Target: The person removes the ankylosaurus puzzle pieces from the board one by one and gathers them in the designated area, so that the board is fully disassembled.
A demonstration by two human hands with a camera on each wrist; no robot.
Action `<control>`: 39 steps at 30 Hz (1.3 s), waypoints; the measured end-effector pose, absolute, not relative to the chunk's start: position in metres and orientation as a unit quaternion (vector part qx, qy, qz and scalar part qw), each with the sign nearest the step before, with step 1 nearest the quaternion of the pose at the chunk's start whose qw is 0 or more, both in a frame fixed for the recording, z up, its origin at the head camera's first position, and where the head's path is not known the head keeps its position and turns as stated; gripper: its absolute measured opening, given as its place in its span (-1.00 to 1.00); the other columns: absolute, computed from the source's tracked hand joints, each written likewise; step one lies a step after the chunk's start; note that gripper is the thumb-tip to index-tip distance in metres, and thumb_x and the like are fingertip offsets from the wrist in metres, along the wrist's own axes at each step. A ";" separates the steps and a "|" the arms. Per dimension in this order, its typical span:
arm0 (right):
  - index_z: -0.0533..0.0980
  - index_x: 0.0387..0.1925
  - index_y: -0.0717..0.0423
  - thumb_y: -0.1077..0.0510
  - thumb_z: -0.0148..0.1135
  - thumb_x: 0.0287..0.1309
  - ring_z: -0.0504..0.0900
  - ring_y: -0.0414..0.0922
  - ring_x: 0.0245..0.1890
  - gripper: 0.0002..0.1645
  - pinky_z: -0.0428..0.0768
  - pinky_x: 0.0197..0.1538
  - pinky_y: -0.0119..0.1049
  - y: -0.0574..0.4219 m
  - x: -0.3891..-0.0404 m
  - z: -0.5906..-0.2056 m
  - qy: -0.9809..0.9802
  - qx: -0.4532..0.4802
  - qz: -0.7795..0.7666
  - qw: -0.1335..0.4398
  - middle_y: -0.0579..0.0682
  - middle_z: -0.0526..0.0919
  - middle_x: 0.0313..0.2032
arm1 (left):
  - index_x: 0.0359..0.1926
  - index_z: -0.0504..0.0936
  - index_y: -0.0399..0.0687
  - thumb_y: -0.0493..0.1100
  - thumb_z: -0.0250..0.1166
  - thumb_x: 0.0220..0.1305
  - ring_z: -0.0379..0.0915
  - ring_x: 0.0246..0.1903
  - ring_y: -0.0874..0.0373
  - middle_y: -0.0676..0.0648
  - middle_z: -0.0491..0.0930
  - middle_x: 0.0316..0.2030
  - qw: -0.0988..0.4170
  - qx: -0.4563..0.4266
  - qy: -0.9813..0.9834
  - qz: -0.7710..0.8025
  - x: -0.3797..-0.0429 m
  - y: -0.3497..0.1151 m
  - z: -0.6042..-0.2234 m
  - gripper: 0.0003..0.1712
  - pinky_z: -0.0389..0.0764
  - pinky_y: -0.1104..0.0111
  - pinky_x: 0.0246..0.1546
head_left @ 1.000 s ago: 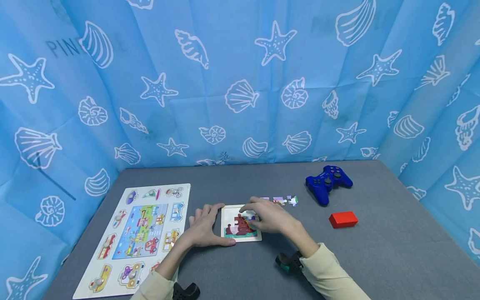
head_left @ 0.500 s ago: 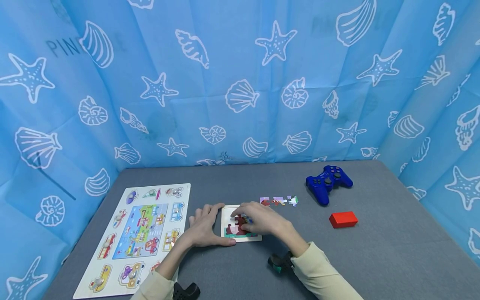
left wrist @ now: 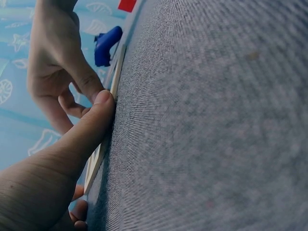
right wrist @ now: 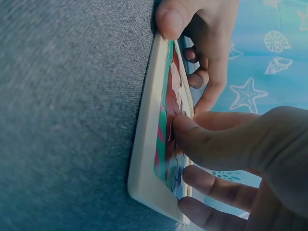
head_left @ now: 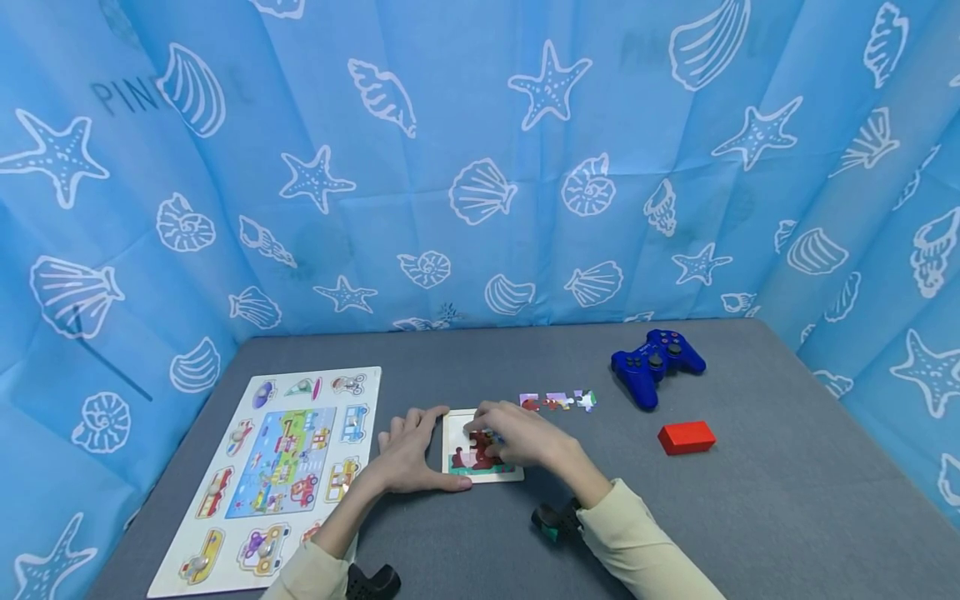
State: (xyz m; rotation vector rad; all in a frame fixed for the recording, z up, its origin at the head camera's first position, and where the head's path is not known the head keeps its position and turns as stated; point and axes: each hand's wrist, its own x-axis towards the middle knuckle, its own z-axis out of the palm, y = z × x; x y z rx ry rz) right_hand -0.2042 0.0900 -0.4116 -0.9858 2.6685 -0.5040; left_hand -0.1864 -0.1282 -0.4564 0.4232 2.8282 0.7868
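Observation:
In the head view, a small wooden jigsaw board (head_left: 498, 478) with a pale frame lies on the table, partly filled with brown, pink and green picture pieces. My left hand (head_left: 410, 457) holds the frame at its left side, thumb on the near edge and index finger at the far left corner. My right hand (head_left: 525, 433) is over the board's right half. In the right wrist view, its thumb (right wrist: 185, 129) touches the brown part of the picture (right wrist: 171, 137), while other fingertips rest near the far rim. The right hand hides part of the picture.
Several loose jigsaw pieces (head_left: 557, 402) lie just behind the board. A large peg puzzle (head_left: 247, 382) with vehicles is at the left. To the right are a blue game controller (head_left: 655, 367) and a red block (head_left: 687, 438). A blue shell-print curtain (head_left: 480, 250) hangs behind the table.
The right hand has shifted left across the board, uncovering the loose pieces behind it, then barely moved in the last half second. The left hand and the board have stayed in place.

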 end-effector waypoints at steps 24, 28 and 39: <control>0.68 0.13 0.08 0.34 0.41 0.19 0.58 -0.07 -0.13 -0.55 0.58 -0.14 -0.26 0.093 -0.203 -0.414 0.913 -0.341 -0.201 0.097 0.05 0.62 -0.03 | 0.55 0.22 0.12 0.44 0.60 -0.21 0.09 -0.16 0.02 -0.18 0.37 0.22 0.093 0.141 0.949 0.266 -0.187 -0.128 -0.456 0.34 0.01 0.18 -0.24; 0.68 0.12 0.07 0.32 0.43 0.18 0.58 -0.11 -0.20 -0.56 0.55 -0.20 -0.33 0.093 -0.202 -0.413 0.914 -0.342 -0.201 0.084 0.02 0.62 -0.05 | 0.55 0.22 0.12 0.45 0.59 -0.22 0.09 -0.16 0.02 -0.17 0.37 0.21 0.094 0.141 0.949 0.266 -0.187 -0.128 -0.456 0.34 0.01 0.18 -0.24; 0.69 0.12 0.05 0.18 0.50 0.15 0.44 -0.22 -0.32 -0.54 0.46 -0.28 -0.39 0.093 -0.201 -0.414 0.915 -0.338 -0.202 0.082 0.01 0.59 -0.06 | 0.54 0.23 0.09 0.44 0.60 -0.22 0.11 -0.15 0.02 -0.19 0.38 0.22 0.090 0.141 0.950 0.264 -0.187 -0.129 -0.457 0.33 0.02 0.19 -0.24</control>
